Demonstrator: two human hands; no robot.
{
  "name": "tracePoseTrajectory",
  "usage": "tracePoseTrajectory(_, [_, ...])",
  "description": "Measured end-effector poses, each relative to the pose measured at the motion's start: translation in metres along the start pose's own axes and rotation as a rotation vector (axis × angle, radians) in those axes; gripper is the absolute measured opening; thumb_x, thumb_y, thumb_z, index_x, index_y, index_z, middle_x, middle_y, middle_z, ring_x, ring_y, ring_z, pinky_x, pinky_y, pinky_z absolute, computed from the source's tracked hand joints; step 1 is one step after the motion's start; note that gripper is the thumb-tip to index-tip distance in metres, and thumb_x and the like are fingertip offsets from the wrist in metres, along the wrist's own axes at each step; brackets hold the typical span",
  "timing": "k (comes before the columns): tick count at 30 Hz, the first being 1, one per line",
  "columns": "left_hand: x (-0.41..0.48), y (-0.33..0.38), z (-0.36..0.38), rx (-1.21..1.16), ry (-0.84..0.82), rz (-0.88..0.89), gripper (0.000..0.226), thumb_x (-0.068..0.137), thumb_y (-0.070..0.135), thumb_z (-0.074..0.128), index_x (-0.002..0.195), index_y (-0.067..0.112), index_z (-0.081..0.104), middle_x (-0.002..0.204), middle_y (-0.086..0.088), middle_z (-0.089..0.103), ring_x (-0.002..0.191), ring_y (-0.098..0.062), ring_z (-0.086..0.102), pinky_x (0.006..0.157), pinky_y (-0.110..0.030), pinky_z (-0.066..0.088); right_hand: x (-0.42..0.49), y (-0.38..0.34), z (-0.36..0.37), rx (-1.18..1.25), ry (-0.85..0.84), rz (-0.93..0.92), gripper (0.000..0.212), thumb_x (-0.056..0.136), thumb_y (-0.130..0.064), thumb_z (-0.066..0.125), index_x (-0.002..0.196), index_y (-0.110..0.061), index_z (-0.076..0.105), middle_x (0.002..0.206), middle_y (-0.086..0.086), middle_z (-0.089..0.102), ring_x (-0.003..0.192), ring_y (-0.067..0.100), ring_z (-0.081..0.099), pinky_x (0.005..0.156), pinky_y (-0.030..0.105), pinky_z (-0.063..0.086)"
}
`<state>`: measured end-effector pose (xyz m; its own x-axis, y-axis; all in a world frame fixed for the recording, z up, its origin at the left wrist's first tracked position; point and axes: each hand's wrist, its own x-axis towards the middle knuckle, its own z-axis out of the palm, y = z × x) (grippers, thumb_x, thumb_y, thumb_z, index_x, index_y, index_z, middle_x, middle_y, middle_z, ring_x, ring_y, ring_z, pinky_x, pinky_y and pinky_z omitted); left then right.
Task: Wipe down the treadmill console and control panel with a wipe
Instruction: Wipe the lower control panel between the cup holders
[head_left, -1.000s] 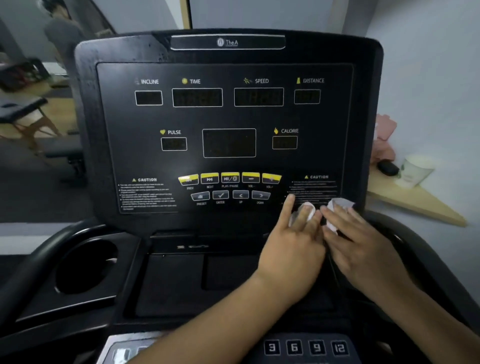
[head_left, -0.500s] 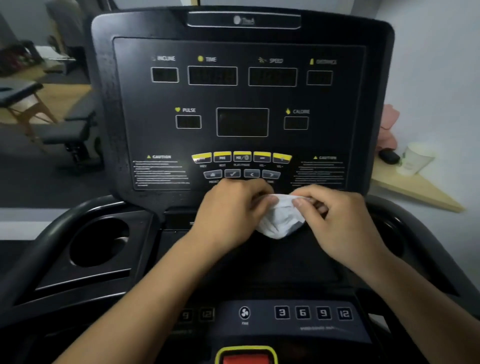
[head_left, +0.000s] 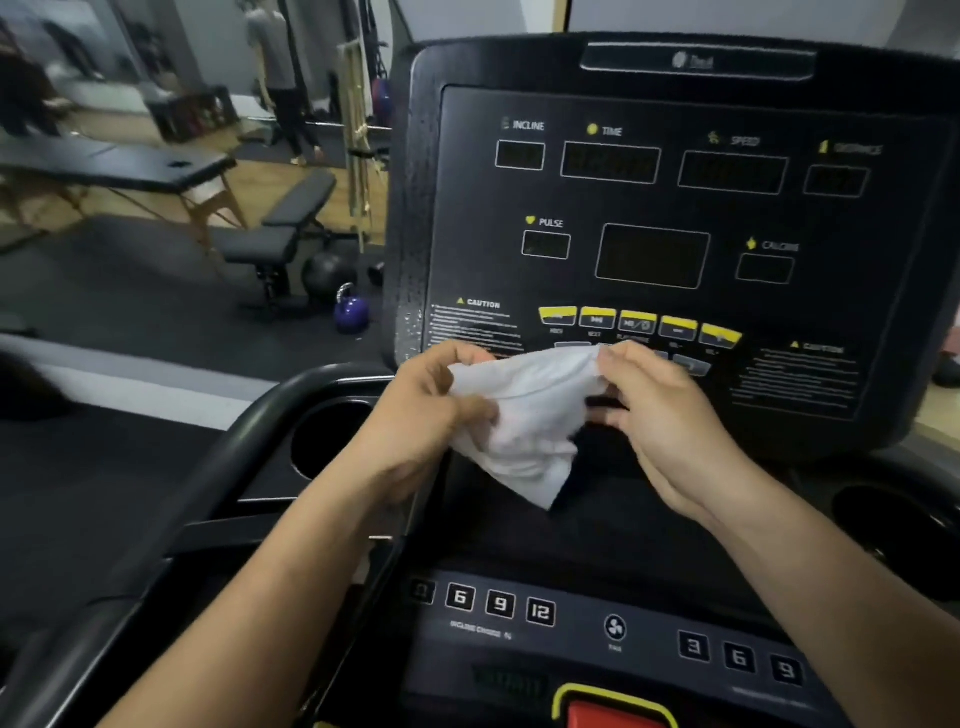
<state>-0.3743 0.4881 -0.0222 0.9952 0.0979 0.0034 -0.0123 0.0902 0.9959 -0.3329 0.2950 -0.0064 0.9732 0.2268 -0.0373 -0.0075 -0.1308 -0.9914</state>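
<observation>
White wipe (head_left: 524, 415) stretched between both hands, clear of the console (head_left: 675, 218): left hand (head_left: 431, 410) pinching one edge, right hand (head_left: 660, 410) the other. Looks like refolding; next, press a fresh face onto the panel.

The floor (head_left: 130, 291) fills the view from eight to eleven o'clock, with dark rubber matting near and pale wood planks (head_left: 260, 187) further back. A black massage table (head_left: 119, 166) on wooden legs stands at ten o'clock, near where wood meets matting. A black weight bench (head_left: 275, 228) stands on the matting at the table's four o'clock. A dark ball (head_left: 327, 273) lies at the bench's foot. A purple kettlebell (head_left: 351, 312) sits at the ball's five o'clock, near the left edge of the treadmill console (head_left: 675, 208).
</observation>
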Motion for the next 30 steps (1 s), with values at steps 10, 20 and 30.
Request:
tracePoseTrajectory(10, [-0.005, 0.007, -0.007, -0.246, 0.180, -0.181, 0.011, 0.093, 0.007, 0.062, 0.082, 0.010, 0.058, 0.074, -0.009, 0.064, 0.065, -0.020, 0.061, 0.059, -0.030, 0.052, 0.001, -0.002, 0.019, 0.282, -0.153, 0.174, 0.034, 0.082, -0.001, 0.069, 0.116, -0.003, 0.064, 0.107, 0.014, 0.073, 0.100, 0.029, 0.070, 0.093, 0.048, 0.053])
tracePoseTrajectory(20, [-0.012, 0.005, -0.018, 0.194, 0.062, 0.031, 0.041, 0.082, 0.011, 0.078, 0.113, 0.036, 0.068, 0.067, -0.011, 0.055, 0.066, -0.022, 0.052, 0.067, -0.032, 0.047, -0.012, 0.009, 0.004, 0.009, 0.063, 0.023, 0.066, 0.082, -0.013, 0.077, 0.132, -0.040, 0.044, 0.095, 0.008, 0.075, 0.090, 0.020, 0.073, 0.092, 0.044, 0.053])
tracePoseTrajectory(30, [-0.019, 0.027, -0.026, 0.750, 0.073, 0.324, 0.019, 0.085, 0.022, 0.076, 0.073, 0.035, 0.068, 0.088, 0.009, 0.064, 0.073, 0.004, 0.059, 0.067, -0.012, 0.043, -0.014, -0.004, -0.005, -0.514, -0.061, -0.301, 0.017, 0.071, -0.022, 0.084, 0.071, -0.028, 0.068, 0.102, -0.013, 0.063, 0.100, 0.004, 0.060, 0.088, 0.029, 0.046])
